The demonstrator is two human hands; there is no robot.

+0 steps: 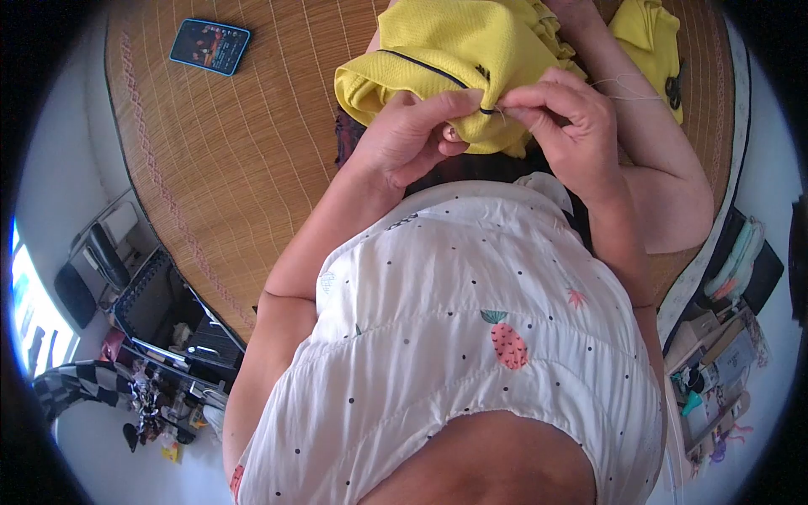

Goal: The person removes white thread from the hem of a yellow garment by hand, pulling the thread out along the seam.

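Note:
A yellow garment (438, 55) with a dark navy trim line lies bunched over my lap. My left hand (417, 130) is closed on its trimmed edge, thumb on top and fingers folded under the cloth. Right beside that thumb, my right hand (568, 122) pinches at the same edge with thumb and forefinger. A pale thread (623, 87) loops out beyond the right hand, and a fine strand shows at its fingertips. Whether a needle is between them is too small to see. A small dark mark sits on the cloth above the fingers.
On the woven mat (278, 151) lies a phone (210, 46) with a lit screen, at the far left. More yellow cloth (644, 42) lies at the right, with dark scissor-like handles (673, 91) on it. Shelves with assorted items stand beyond the mat on both sides.

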